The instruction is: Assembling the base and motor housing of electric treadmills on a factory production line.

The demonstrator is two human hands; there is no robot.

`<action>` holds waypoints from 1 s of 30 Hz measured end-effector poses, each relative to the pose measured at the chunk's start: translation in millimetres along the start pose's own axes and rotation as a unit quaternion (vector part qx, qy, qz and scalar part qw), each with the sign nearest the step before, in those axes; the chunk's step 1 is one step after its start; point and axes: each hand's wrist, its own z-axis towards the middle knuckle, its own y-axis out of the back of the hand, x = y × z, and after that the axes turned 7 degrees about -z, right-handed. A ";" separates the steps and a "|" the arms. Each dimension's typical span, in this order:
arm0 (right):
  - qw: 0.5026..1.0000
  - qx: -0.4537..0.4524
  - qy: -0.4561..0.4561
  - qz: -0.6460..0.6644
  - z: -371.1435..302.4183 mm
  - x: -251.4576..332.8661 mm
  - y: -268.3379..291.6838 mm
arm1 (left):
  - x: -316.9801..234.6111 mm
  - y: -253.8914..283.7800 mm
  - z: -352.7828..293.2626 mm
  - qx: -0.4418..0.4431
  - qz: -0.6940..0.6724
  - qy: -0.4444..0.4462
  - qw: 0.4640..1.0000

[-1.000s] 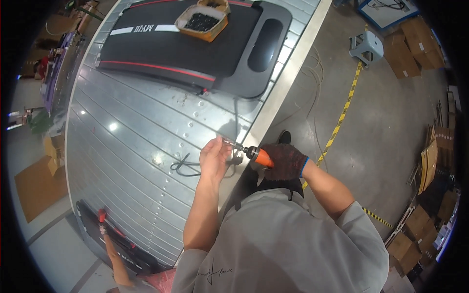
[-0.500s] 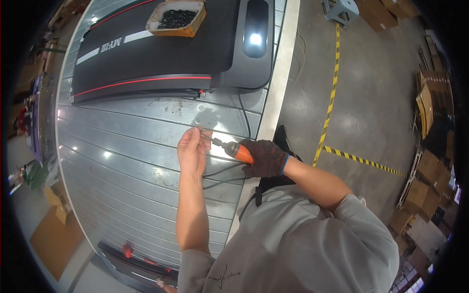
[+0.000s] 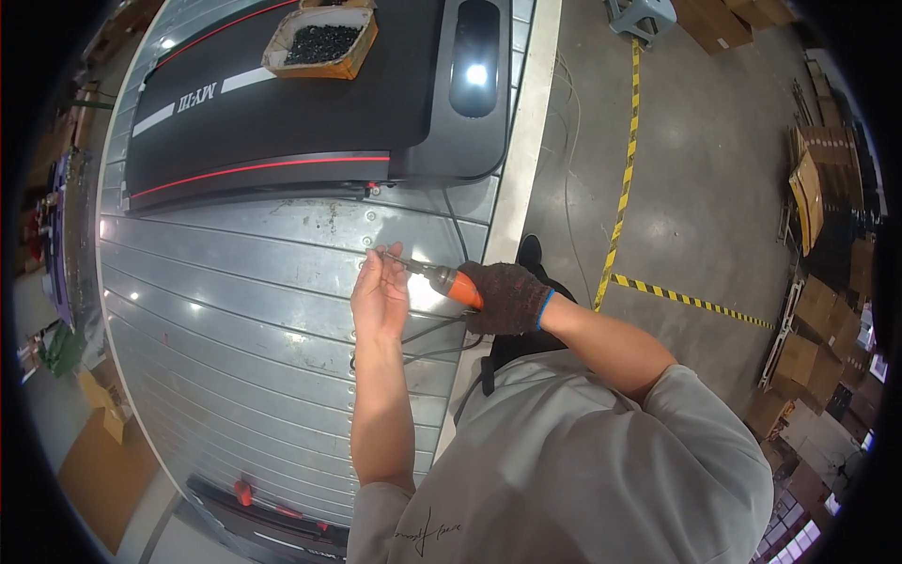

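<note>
My right hand (image 3: pixel 510 299), in a dark knitted glove with a blue cuff, grips an orange and grey power screwdriver (image 3: pixel 462 288). Its long bit points left, toward my bare left hand (image 3: pixel 380 299). There the thumb and forefinger pinch together at the tip of the bit, palm turned up; what sits between them is too small to make out. Both hands are above the metal slatted table (image 3: pixel 254 310). A black cable runs from near the screwdriver across the table edge.
Beyond my hands lies a black treadmill deck (image 3: pixel 310 122) with red stripes. An open box of small black parts (image 3: pixel 324 42) rests on it. Yellow-black tape (image 3: pixel 625 207) marks the floor at the right, near a grey-blue stool (image 3: pixel 642 16) and stacked cartons (image 3: pixel 816 362).
The treadmill and box appear shifted slightly left and down in the view. My left hand has turned a little, palm more exposed, its fingers still at the bit tip. The right-hand grip is unchanged.
</note>
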 end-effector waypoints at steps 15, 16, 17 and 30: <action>0.999 0.040 0.008 -0.013 12.2 -12.6 36.4 | 7.4 -17.0 22.2 0.001 0.041 -0.008 0.999; 0.999 0.039 0.011 -0.002 14.6 -13.5 36.9 | 5.1 -17.8 23.7 -0.001 0.041 -0.008 0.999; 0.999 0.037 0.014 0.009 17.2 -14.5 36.7 | 1.3 -18.6 25.5 0.031 0.114 -0.031 0.992; 0.879 -0.128 -0.172 0.426 111.8 47.9 -103.6 | -1.9 -33.1 123.5 -0.050 0.457 0.052 0.887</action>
